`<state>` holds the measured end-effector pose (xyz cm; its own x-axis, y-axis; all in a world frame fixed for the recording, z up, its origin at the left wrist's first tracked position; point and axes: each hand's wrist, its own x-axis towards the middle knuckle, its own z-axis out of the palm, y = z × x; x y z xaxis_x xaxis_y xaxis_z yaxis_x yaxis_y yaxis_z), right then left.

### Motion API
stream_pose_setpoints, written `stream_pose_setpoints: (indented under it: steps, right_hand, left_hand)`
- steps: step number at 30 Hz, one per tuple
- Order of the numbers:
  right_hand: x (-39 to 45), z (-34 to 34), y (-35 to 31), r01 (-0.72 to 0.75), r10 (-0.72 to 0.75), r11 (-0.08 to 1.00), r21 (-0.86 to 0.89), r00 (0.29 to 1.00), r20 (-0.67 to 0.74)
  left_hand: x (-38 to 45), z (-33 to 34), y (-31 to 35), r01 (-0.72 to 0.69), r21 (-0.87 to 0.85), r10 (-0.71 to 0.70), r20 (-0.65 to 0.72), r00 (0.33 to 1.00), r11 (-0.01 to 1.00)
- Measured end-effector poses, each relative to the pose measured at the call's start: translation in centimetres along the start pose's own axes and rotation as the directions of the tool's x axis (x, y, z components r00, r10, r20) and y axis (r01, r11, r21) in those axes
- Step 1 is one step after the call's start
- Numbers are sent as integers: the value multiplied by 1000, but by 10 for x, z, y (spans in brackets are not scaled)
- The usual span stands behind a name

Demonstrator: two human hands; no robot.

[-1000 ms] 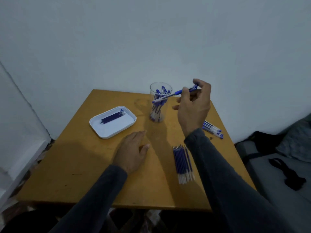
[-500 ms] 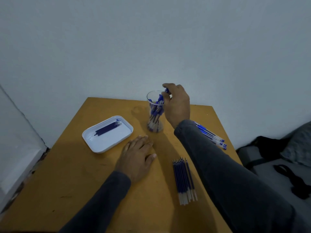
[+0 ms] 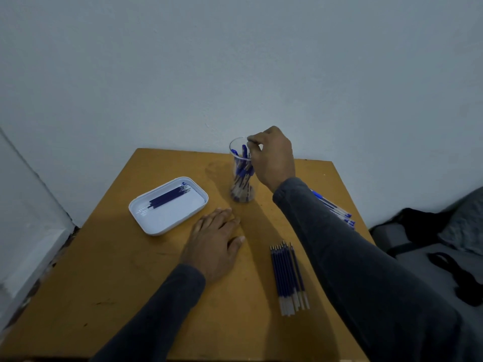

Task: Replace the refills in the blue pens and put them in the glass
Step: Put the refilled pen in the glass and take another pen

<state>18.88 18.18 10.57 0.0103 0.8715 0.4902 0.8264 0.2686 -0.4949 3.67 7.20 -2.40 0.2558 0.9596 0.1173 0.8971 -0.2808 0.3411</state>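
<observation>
Glass [image 3: 241,178] of blue pens [image 3: 241,173] under right hand [image 3: 274,158] — finger grip unclear; left hand [image 3: 214,244] flat, fingers straight.

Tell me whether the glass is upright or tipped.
Upright. The glass stands on its base on the table, rim up, with blue pens standing inside it. The right hand is at its rim.

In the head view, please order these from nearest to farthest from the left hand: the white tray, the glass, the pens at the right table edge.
From the left hand, flat on the table:
1. White tray, just to its left.
2. Glass, beyond it, at the right hand.
3. Pens at the right table edge, partly behind the right sleeve.
The first two are nearly equal.
</observation>
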Motion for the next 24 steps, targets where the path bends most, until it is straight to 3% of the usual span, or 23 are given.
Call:
stream_pose_setpoints:
  steps: [5,10,15,24]
  right_hand:
    - [-20,-7,22,-103,110,993,56,984,-142]
    - [-64,-5,76,-320,335,933,-164,939,76]
    - [-101,-11,113,-269,356,881,-390,919,171]
    - [-104,-11,124,-253,330,876,-410,935,127]
  left_hand:
    - [1,1,0,7,8,-7,14,1000,1000]
    - [0,-2,1,5,-4,-5,14,1000,1000]
    - [0,-2,2,1,3,-1,7,1000,1000]
    - [0,-1,1,4,-15,-4,6,1000,1000]
